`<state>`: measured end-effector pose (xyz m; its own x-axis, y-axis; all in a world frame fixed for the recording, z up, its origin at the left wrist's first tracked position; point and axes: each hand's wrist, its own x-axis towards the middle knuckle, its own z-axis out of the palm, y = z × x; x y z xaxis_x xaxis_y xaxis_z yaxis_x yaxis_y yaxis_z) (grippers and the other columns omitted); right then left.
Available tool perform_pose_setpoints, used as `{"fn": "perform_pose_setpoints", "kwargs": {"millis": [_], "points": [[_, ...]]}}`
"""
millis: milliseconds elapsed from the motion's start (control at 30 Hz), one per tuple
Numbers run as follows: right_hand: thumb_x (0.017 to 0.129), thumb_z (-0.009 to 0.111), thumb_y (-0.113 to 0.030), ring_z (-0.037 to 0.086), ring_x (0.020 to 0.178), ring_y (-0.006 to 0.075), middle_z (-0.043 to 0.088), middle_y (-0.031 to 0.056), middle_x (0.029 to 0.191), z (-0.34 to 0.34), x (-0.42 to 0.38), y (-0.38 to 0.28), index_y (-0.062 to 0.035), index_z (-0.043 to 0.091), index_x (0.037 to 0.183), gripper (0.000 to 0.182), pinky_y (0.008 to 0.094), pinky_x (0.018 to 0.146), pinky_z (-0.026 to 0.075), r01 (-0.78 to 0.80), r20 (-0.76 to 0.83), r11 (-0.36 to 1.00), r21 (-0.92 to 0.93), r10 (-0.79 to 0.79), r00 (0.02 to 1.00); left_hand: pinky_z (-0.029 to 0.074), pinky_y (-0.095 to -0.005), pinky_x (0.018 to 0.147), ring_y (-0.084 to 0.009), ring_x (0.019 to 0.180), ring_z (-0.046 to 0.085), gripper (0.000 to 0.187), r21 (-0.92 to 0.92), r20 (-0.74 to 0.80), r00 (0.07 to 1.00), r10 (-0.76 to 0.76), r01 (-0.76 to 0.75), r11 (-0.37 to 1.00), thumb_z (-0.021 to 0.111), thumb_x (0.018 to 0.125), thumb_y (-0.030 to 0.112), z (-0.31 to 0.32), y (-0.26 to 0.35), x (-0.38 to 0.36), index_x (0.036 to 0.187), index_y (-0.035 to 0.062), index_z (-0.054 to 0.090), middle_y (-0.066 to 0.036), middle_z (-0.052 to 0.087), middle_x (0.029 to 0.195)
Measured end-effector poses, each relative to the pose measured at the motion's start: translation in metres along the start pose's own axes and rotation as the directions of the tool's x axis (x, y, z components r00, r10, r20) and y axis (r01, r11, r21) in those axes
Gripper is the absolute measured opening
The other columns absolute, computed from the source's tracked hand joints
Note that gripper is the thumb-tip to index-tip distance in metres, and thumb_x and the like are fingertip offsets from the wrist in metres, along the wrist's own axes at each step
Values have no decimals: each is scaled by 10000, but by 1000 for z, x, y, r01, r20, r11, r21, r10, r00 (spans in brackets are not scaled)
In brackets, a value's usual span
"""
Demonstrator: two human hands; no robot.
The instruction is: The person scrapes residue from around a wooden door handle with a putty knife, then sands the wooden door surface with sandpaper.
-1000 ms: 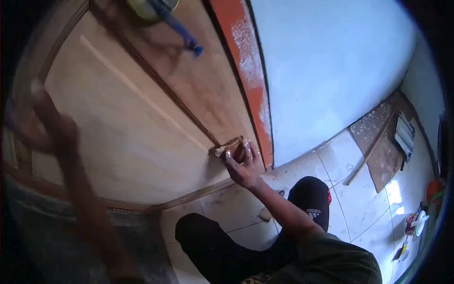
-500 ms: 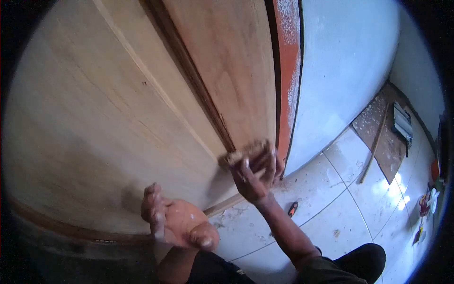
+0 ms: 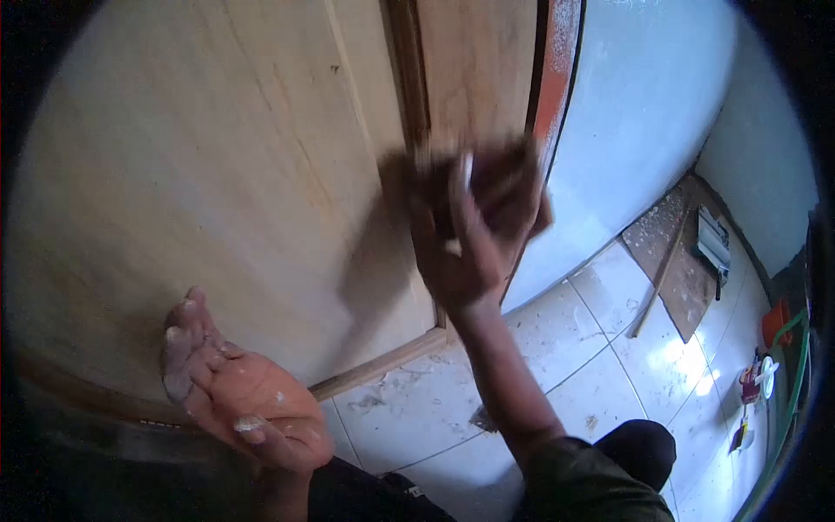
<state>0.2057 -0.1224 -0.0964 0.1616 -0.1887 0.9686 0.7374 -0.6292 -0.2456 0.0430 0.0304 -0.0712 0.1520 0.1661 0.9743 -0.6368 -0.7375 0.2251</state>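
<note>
My right hand (image 3: 478,226) is wrapped round a brown block (image 3: 544,213), blurred by motion, against the wooden door (image 3: 261,174) near its dark moulding strip (image 3: 407,78). Most of the block hides behind the fingers. At the lower left, my left hand (image 3: 243,383) is raised beside the door's lower part, palm turned up, fingers slightly curled and apart, holding nothing. Pale specks of residue mark its skin and thumb.
A red-orange frame edge (image 3: 551,104) borders the light blue wall (image 3: 644,113). On the tiled floor (image 3: 565,322) lie a stained board (image 3: 683,296), a thin stick (image 3: 658,283), and a grey tool (image 3: 713,241). An orange container (image 3: 774,324) stands at the right.
My right hand has moved up along the door with the block. My left hand has shifted left and its palm shows more. The view has turned slightly.
</note>
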Motion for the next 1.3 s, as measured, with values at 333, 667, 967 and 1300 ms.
{"fn": "perform_pose_setpoints", "kwargs": {"millis": [333,667,967,1300], "points": [[690,896,-73,409,1387,493,391,366,1537,-34,-134,24,-101,716,1269,607,525,1096,369,-75,197,997,32,68,978,230,-590,1239,-460,1428,385,648,15,174,983,-62,60,998,380,1025,406,-3,20,1,1455,-77,359,-307,420,1482],[970,682,-231,353,1497,396,335,279,1615,-59,-36,-18,53,413,1519,674,519,1215,301,-503,462,324,801,198,864,329,-461,1162,-302,1348,457,642,-150,514,714,-475,620,770,624,1002,261,35,19,-32,1496,-35,341,-209,450,1469],[1024,622,-327,475,1379,262,508,193,1482,-94,-94,-34,51,414,1503,645,383,1162,343,-856,879,-222,466,226,420,484,-347,985,-202,1110,598,534,58,493,466,-735,825,562,670,1025,324,49,17,-51,1377,2,430,-137,609,1202],[984,727,-195,642,1036,160,697,100,1151,-87,-69,-14,50,592,1275,404,328,921,524,-930,897,7,367,263,356,516,-302,918,-143,1015,618,462,-189,423,517,-744,854,485,693,1006,148,55,23,-53,1355,-23,444,-87,624,1128]]}}
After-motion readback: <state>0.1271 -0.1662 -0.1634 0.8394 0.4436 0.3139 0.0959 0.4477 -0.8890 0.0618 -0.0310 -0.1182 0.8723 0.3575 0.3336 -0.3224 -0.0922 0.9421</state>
